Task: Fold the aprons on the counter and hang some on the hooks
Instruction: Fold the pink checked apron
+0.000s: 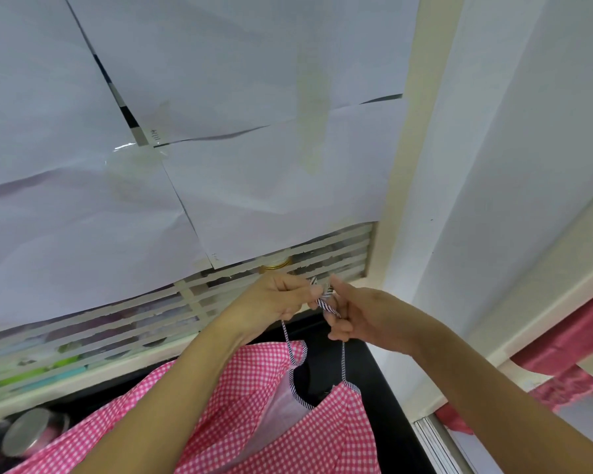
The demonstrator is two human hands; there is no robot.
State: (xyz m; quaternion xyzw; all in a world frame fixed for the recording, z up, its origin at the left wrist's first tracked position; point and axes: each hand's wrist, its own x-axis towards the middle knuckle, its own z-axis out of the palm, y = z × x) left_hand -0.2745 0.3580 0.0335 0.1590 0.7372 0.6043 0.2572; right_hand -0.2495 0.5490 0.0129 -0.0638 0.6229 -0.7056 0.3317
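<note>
Pinching the striped strap (325,300) in curled fingers (303,291), left hand (279,297) and right hand (365,319) hold the apron (240,405) hanging lengthwise down.

body parts in view: left hand (281,297), right hand (360,316), left forearm (185,388), right forearm (476,388). all bare, wrists bare too, arms uncovered as far as the view reaches. knuckle creases visible on both hands. nails too small to judge

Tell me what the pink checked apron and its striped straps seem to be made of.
The apron looks like thin matte woven cloth, perhaps cotton: it drapes in soft folds with a pink-white check. The straps look like narrow striped fabric tape, hanging limp.
</note>
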